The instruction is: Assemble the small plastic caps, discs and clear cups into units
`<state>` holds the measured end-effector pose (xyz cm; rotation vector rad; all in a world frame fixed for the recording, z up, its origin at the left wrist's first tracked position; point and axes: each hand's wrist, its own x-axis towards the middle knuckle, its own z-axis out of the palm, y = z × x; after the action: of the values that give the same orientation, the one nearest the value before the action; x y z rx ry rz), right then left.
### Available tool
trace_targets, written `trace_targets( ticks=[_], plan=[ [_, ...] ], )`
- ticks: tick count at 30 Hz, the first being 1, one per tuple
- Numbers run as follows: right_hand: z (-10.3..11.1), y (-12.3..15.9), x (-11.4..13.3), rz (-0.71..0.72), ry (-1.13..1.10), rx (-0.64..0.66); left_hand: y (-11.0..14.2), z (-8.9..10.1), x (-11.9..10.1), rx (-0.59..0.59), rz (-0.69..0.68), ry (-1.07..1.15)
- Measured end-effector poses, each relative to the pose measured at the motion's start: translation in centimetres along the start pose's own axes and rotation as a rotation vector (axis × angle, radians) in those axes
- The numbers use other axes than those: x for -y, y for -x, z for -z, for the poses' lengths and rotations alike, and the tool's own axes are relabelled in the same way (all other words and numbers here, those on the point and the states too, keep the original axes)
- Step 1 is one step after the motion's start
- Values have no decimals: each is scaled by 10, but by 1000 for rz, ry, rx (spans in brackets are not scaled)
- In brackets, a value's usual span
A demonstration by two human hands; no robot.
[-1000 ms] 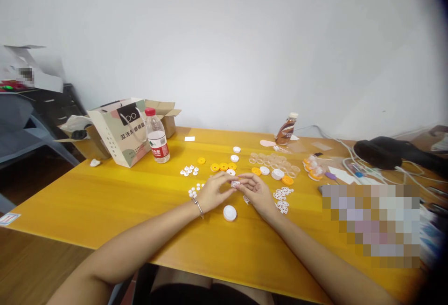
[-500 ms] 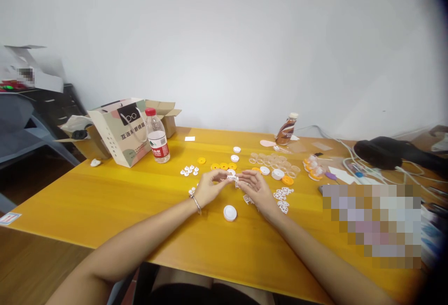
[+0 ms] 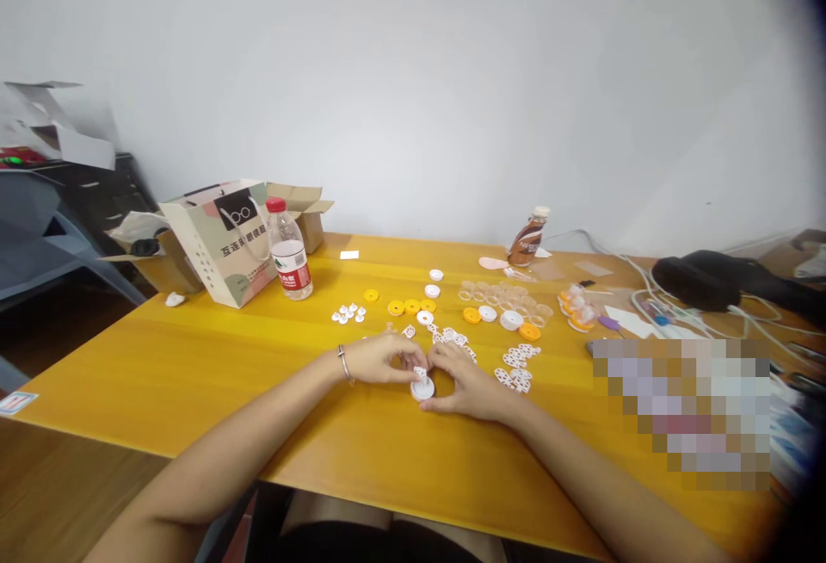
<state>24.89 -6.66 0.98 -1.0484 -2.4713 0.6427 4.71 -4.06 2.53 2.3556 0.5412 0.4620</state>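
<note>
A round white plastic disc [image 3: 423, 390] lies on the table in front of me. My left hand [image 3: 387, 360] pinches a small white plastic piece [image 3: 420, 373] over the disc; whether the two touch I cannot tell. On the other side, my right hand [image 3: 465, 383] is closed around the disc's edge with thumb and fingers. Just beyond my hands lie several white openwork pieces [image 3: 450, 337], with more openwork pieces [image 3: 516, 356] to the right. Yellow round discs [image 3: 411, 307] and a white ring-like disc [image 3: 425, 318] sit farther back.
Clear plastic cups [image 3: 496, 294] stand beyond my right hand, near a brown bottle [image 3: 529, 238]. At left are a water bottle [image 3: 292, 266], a paper bag [image 3: 223, 244] and small white parts [image 3: 348, 313]. Cables [image 3: 638, 296] and a black object [image 3: 697, 279] lie at far right.
Both hands have come down and toward me, bringing the small white piece from above the table to the white disc. My right hand now grips the disc.
</note>
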Motion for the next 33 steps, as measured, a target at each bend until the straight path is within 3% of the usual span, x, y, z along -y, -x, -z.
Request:
trace_targets(
  ticks=[9,16,18,20,23,27,33],
  plan=[
    [-1,0,-1,38,8,-21,-1,-3,-4,17,-66,-111],
    [-1,0,3,58,-9,-31,-2,-5,-6,27,-54,-53],
    [1,1,2,48,-71,-54,-4,-4,-6,-23,-45,-10],
    [4,1,1,5,-191,-85,-12,2,-3,-177,0,10],
    [6,1,-3,-58,-503,-53,-37,15,10,-467,123,-55],
    [2,0,-6,-80,-870,97,-93,27,39,-414,238,-217],
    [-4,0,-11,-90,-970,124,-168,7,65,-444,279,-240]
  ],
)
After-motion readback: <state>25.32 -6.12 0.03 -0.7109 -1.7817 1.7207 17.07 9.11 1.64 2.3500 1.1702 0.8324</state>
